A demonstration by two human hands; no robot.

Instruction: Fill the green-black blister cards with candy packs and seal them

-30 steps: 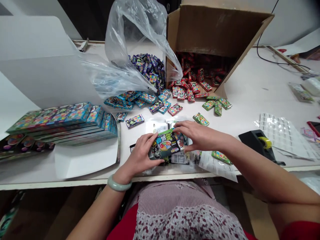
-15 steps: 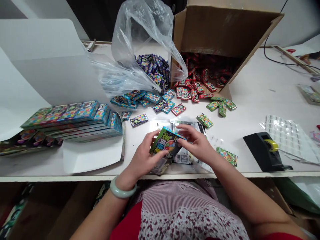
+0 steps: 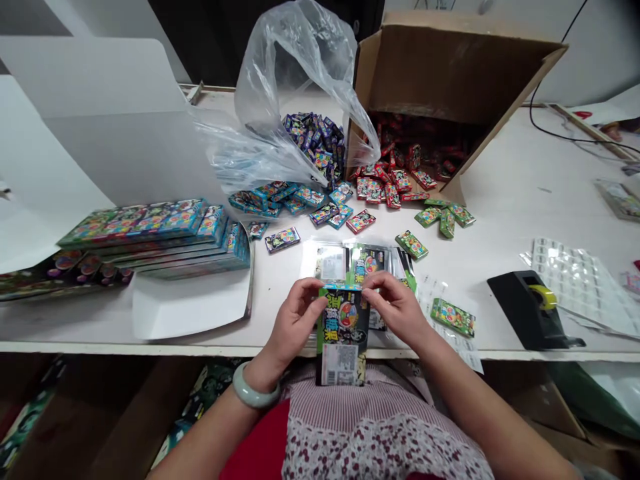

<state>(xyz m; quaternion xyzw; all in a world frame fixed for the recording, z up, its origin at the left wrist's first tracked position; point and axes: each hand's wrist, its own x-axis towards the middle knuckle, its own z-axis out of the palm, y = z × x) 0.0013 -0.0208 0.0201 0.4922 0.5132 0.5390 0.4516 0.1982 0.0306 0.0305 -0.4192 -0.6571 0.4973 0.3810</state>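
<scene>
My left hand (image 3: 296,319) and my right hand (image 3: 397,308) pinch the two upper corners of a black and green printed candy packet (image 3: 345,323). Its lower part, with a pale label panel, hangs past the table's front edge over the apron. A thin blue strip shows along its top, between my fingertips; what lies behind it is hidden. Just beyond my hands are more printed packets (image 3: 371,260) of the same look, under or in clear plastic. Small candy boxes lie around them: a purple one (image 3: 283,240), a red one (image 3: 361,221) and a green one (image 3: 411,245).
A white display carton (image 3: 193,313) with rows of small boxes stands at left. Behind are a clear plastic bag (image 3: 300,60) by purple boxes and a cardboard box (image 3: 450,73) spilling red ones. At right are a tape dispenser (image 3: 525,307) and sticker sheets (image 3: 580,280).
The packet was held tilted up in both hands; now it hangs down with its label panel showing past the table edge. My fingers have shifted to its upper corners.
</scene>
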